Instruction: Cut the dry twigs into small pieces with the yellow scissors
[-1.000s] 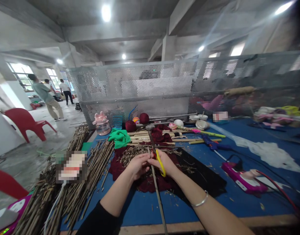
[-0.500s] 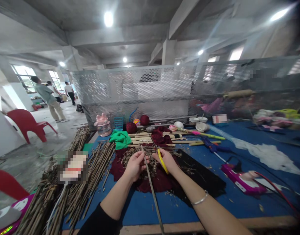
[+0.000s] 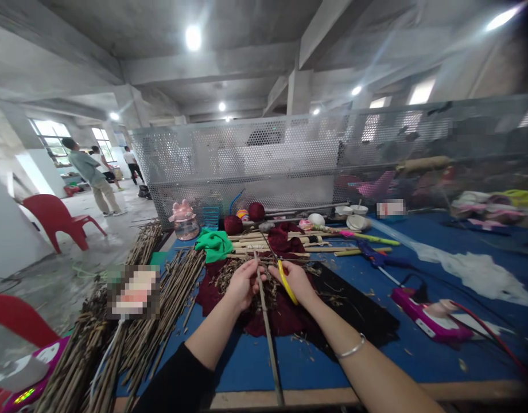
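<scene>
Closed around the upper end of a long thin dry stalk [image 3: 266,327], my left hand [image 3: 243,284] holds it with the lower part reaching down past the table edge. My right hand [image 3: 296,281] grips yellow-handled scissors [image 3: 287,282], their dark blades pointing up and away. A small gap separates the scissors from the stalk. Beneath both hands, a heap of dry plant scraps [image 3: 229,275] lies on a dark red cloth [image 3: 268,326]. A black cloth [image 3: 363,312] spreads beside it to the right.
Bundles of dry stalks [image 3: 160,321] lie on the left. Behind the hands are a green cloth [image 3: 214,245], dark red yarn balls [image 3: 256,211] and a pink-lidded jar [image 3: 185,221]. A blue glue gun [image 3: 371,255] and a purple power strip [image 3: 431,315] are on the right.
My hands have parted slightly, and the scissors have come away from the stalk to the right. The stalk's top has shifted left, then a little back right.
</scene>
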{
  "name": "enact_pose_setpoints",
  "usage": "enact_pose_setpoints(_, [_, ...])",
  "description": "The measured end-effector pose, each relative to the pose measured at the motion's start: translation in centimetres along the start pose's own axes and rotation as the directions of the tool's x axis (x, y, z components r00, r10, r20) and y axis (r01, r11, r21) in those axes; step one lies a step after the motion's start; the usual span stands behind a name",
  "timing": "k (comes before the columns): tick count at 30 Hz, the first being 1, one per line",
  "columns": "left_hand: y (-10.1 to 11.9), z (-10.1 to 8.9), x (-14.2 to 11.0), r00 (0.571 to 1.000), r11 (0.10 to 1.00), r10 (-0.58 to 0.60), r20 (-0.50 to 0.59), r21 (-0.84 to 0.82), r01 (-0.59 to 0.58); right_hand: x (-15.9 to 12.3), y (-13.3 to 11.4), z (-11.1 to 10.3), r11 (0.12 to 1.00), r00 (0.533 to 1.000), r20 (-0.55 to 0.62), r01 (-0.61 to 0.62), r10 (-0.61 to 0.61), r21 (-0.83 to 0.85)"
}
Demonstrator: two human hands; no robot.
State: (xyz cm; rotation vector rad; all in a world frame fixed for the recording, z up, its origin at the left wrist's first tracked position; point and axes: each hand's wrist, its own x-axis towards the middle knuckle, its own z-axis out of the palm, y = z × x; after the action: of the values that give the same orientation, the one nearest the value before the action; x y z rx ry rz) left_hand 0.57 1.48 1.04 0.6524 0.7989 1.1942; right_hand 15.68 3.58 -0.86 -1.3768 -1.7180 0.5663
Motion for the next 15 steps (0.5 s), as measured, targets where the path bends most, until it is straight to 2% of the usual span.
enact_pose_setpoints(4, [0.1,-0.9,-0.4,1.000,1.000,0.010,-0.023,-0.005,-0.010,-0.3,-0.6,-0.3,0.999,1.000,-0.021,0.009,-0.010,-0.047])
enact_pose_setpoints(7, [0.0,-0.9,-0.7,0.999,0.999,0.028,-0.015,-0.043,-0.029,-0.5,-0.8,-0.3,0.995,1.000,0.006,-0.003,0.003,-0.098])
enact_pose_setpoints(15, [-0.5,-0.5,-1.2,0.998,1.000,-0.002,0.070,-0.016,0.003,-0.8,-1.3,-0.3,0.989,0.998,0.034,0.065,-0.061,-0.133])
